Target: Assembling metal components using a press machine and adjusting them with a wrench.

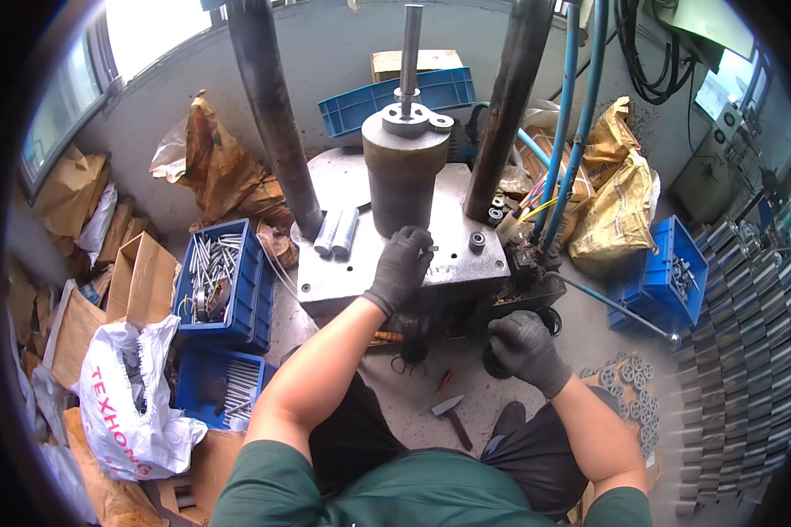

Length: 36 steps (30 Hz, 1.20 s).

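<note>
White sack (119, 400) w/ red lettering at L. L hand (402, 262), gloved, at base of dark cyl. (402, 189); R hand (527, 344) gloved, fingers curled. Can't tell either grip.

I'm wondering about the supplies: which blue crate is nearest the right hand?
The blue crate at far right, holding metal pieces; the left crates and the back crate behind the cylinder are farther from the right hand.

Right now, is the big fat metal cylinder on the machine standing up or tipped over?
Upright: the metal cylinder stands on the grey plate, its round top facing up.
</note>
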Each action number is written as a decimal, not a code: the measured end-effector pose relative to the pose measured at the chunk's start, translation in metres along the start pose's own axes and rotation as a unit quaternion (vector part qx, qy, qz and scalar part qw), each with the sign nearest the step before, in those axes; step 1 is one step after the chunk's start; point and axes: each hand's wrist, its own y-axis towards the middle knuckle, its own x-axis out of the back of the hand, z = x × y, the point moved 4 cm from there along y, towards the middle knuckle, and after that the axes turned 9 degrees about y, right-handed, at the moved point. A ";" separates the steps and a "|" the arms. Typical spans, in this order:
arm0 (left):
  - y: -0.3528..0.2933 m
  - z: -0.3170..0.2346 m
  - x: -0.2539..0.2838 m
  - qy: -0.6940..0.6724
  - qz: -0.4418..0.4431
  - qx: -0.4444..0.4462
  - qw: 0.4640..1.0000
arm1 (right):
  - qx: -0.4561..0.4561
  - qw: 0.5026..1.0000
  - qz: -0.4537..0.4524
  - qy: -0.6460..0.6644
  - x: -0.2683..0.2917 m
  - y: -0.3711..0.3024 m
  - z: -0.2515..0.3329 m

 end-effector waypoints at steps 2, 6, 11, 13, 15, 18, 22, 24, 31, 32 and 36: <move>-0.008 -0.015 0.003 -0.145 0.079 0.094 0.982 | -0.018 0.999 -0.038 0.025 -0.004 0.006 0.001; -0.035 -0.066 0.005 -0.438 0.196 0.248 0.842 | -0.075 0.976 -0.144 0.144 0.001 0.026 0.015; -0.052 -0.094 -0.005 -0.510 0.297 0.200 0.782 | -0.083 0.972 -0.134 0.173 -0.010 0.025 0.005; -0.055 -0.094 -0.006 -0.511 0.301 0.190 0.782 | -0.061 0.982 -0.099 0.151 -0.008 0.027 0.009; -0.056 -0.091 -0.002 -0.528 0.285 0.184 0.778 | -0.064 0.981 -0.102 0.154 -0.007 0.027 0.012; -0.053 -0.088 0.003 -0.463 0.274 0.204 0.818 | -0.072 0.984 -0.100 0.132 0.000 0.023 0.010; -0.014 -0.064 0.037 -0.341 0.113 0.136 0.923 | -0.162 0.970 -0.097 0.156 0.014 0.018 0.009; 0.031 -0.070 0.071 -0.292 -0.024 0.076 0.953 | -0.167 0.967 -0.111 0.156 0.016 0.007 -0.006; 0.202 -0.009 0.140 -0.057 -0.240 0.106 0.963 | -0.199 0.952 -0.109 0.204 0.006 -0.008 -0.038; 0.217 -0.011 0.136 -0.124 -0.174 0.185 0.959 | -0.200 0.952 -0.113 0.202 0.005 -0.011 -0.041; 0.247 -0.009 0.119 -0.176 -0.053 0.258 0.949 | -0.204 0.963 -0.082 0.156 0.006 -0.015 -0.040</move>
